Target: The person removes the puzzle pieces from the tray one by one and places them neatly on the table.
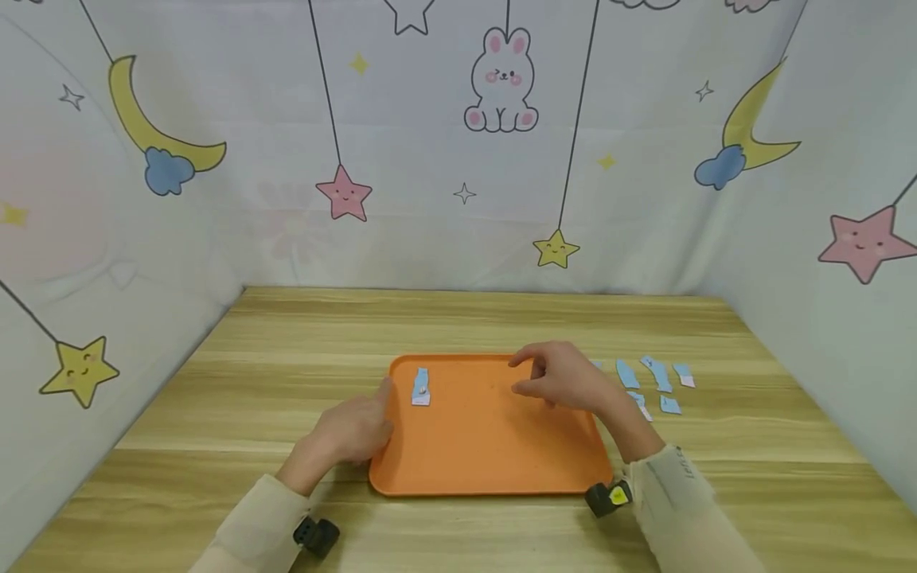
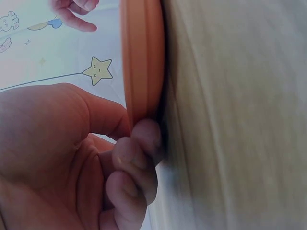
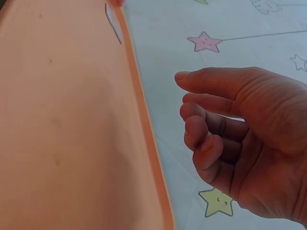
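Note:
My left hand (image 1: 355, 428) grips the left rim of an orange tray (image 1: 494, 482), its thumb on one side and curled fingers on the other, as the left wrist view shows the tray edge (image 2: 142, 62) between them. Above the tray's right part hovers my right hand (image 1: 566, 376), thumb and index finger apart, the other fingers loosely curled, holding nothing. On the tray, near its upper left, lies a narrow light-blue paper piece (image 1: 420, 383) with a whitish lower end. In the right wrist view, only a sliver of paper (image 3: 113, 23) shows by the rim.
Several irregular light-blue paper pieces (image 1: 657, 374) lie on the wooden table (image 1: 315, 326) to the right of the tray, one partly hidden by the right hand. A white cloth (image 1: 430, 263) with stars, moons and a rabbit walls the table at the back and sides.

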{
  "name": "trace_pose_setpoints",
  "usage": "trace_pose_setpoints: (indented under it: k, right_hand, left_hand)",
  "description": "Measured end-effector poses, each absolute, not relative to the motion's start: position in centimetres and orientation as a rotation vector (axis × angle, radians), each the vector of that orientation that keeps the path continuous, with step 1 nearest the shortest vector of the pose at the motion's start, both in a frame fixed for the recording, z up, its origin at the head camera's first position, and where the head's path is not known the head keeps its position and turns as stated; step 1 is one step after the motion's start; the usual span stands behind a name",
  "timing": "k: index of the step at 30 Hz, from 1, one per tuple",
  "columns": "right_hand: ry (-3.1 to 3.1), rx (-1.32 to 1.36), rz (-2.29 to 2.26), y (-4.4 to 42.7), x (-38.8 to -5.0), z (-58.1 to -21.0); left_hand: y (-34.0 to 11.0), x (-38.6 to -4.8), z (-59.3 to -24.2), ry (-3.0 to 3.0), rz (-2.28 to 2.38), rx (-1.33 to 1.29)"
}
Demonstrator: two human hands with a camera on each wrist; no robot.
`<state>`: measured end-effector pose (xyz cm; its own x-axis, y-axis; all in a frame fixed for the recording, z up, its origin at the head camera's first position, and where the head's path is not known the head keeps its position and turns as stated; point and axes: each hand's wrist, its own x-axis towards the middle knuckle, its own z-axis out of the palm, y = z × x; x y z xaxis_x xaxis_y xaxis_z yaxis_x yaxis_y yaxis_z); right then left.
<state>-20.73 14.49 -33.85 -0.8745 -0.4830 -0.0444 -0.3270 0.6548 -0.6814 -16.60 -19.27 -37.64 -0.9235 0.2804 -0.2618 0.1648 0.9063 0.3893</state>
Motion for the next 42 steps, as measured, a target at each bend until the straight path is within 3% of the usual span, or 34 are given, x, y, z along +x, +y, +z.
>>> trace_pose_setpoints:
  k: [7,42]
  right_hand:
    - [2.617,-0.672,-1.034,12.3,-20.9,-34.6]
    - [2.544,-0.590,-0.913,5.6,-22.0,-35.8]
  left_hand:
    - [-18.6,-15.5,-36.3,2.770,0.525,0.283]
    - [-18.6,-15.6,-36.2,2.770,0.517,0.295]
